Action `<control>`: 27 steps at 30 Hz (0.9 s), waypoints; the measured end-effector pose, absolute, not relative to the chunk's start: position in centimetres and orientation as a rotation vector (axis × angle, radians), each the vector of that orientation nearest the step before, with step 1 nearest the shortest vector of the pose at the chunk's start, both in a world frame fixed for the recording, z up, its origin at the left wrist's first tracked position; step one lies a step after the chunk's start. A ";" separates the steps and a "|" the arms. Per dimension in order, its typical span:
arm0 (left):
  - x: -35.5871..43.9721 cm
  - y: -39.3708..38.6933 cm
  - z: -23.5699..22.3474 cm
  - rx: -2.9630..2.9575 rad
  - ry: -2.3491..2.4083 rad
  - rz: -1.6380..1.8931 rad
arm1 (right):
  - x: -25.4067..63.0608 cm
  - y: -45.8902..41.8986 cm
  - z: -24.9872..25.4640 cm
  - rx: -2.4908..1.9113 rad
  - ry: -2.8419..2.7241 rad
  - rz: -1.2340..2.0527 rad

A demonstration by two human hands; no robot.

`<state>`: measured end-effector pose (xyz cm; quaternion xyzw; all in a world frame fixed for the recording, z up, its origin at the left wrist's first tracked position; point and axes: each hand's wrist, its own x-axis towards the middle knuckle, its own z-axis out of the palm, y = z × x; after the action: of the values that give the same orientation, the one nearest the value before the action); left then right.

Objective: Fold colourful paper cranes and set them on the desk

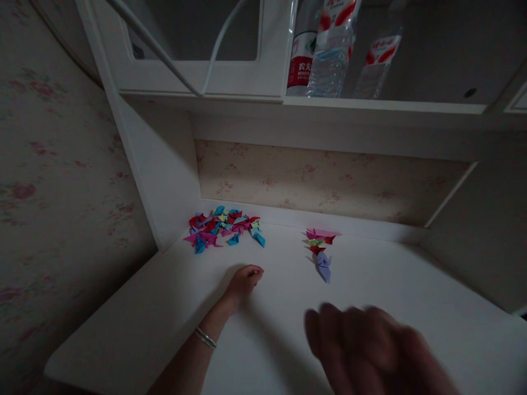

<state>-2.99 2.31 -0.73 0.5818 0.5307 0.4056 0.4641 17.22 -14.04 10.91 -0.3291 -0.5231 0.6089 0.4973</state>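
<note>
My left hand (244, 281) rests on the white desk (123, 334), its fingers curled loosely under, just below a pile of several small folded paper pieces (224, 227) in red, blue, pink and yellow. A thin bracelet circles that wrist. My right hand (366, 343) is raised close to the camera and smeared by motion; its fingers cannot be made out and nothing is seen in it. Beyond it lies a smaller group of folded papers (320, 240) with a pale lilac folded figure (324, 266) at its near end.
A white shelf unit stands over the desk, with three plastic water bottles (331, 49) on the shelf and white cables (164, 49) running across a cabinet opening. Floral wallpaper (49, 164) covers the left wall and the back panel. The scene is dim.
</note>
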 end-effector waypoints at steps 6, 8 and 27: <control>-2.7 2.0 -0.9 1.386 1.156 1.062 | 10.2 -2.2 7.7 -1.006 -1.458 1.212; -2.7 2.1 -1.3 1.367 1.145 1.088 | 9.5 0.9 5.1 -1.124 -1.568 1.156; -2.6 2.7 -1.7 1.336 1.207 1.002 | 8.4 13.5 0.4 -1.713 -2.351 0.150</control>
<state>-2.59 2.67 -1.74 0.5560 0.5023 0.4170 0.5146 8.39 13.54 0.36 -0.5841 -0.8020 0.0511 0.1141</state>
